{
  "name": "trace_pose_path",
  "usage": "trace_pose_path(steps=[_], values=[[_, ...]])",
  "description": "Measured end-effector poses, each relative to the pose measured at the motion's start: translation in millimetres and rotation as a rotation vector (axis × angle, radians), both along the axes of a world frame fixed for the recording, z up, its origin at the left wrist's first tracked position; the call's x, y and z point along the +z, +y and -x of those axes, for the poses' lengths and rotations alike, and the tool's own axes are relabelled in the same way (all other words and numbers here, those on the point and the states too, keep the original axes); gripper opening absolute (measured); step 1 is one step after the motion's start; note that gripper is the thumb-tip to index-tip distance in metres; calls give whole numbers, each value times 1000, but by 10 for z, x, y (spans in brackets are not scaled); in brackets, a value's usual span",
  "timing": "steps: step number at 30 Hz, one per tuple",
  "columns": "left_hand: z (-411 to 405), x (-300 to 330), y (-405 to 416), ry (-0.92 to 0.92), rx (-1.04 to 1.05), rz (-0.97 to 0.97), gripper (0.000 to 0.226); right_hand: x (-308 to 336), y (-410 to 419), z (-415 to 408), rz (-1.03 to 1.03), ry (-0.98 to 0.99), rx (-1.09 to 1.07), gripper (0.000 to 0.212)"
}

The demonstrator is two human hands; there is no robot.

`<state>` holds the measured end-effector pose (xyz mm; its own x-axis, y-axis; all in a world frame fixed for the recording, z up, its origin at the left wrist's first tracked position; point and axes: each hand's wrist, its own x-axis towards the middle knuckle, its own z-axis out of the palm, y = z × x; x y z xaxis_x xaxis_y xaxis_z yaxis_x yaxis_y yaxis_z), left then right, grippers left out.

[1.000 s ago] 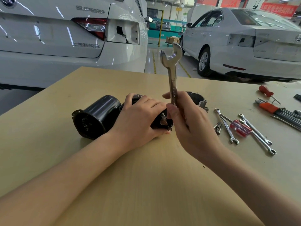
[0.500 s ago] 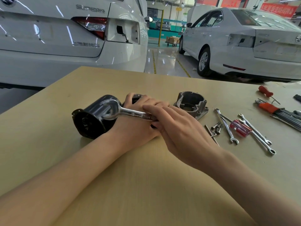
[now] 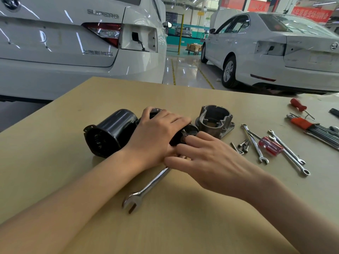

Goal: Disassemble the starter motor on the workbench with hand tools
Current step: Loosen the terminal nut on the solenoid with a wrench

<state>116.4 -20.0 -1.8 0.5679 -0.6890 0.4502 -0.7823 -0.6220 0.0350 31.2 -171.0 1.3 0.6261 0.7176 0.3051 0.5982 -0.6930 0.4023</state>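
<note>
Housing [image 3: 111, 131], black and round, lies on its side at the left of the bench [image 3: 55, 162], its open end toward the viewer. Just right of it sits the solenoid [image 3: 185, 133], the darker part of the motor, mostly covered by the left hand [image 3: 156, 132], which is curled over its top and holds it down. Keeping that hold firm matters: the round body would likely roll if the palm eased off.

Nearer the viewer, a spanner [image 3: 146, 189] lies flat on the bench, its open jaw toward the viewer, its far end hidden under the right hand [image 3: 207, 158]. That hand is spread, fingers fairly straight, and its fingertips [image 3: 190, 139] reach the solenoid's end, seemingly at a terminal nut; whether they pinch anything I cannot tell. My reading is that the nut is being spun off by finger, which suits a loosened thread. It would pay to turn it with light fingertip pressure and catch it before it drops.

Further right stands the grey end casting [image 3: 214, 120], already off the motor and upright. Beyond it lie loose bolts [image 3: 244, 144], two slim spanners [image 3: 255, 143], a red screwdriver [image 3: 270, 146] and hex keys [image 3: 319, 130]. The nut, once free, belongs beside those bolts.
</note>
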Motion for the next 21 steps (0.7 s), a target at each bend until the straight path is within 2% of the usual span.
trace_pose_path(steps=[3,8,16,19,21], values=[[5,-2,3,11,-1,-5,67,15,4,20,-52,57,-17,23],[3,3,11,8,-14,-9,66,17,11,30,-90,87,-14,30],[4,-1,-2,-14,-6,-20,67,37,55,129,-66,12,-17,30],[-19,4,-2,23,3,-51,76,60,33,156,-302,29,22,19],[-23,-1,2,36,-1,-35,76,28,41,154,-701,59,-1,13]])
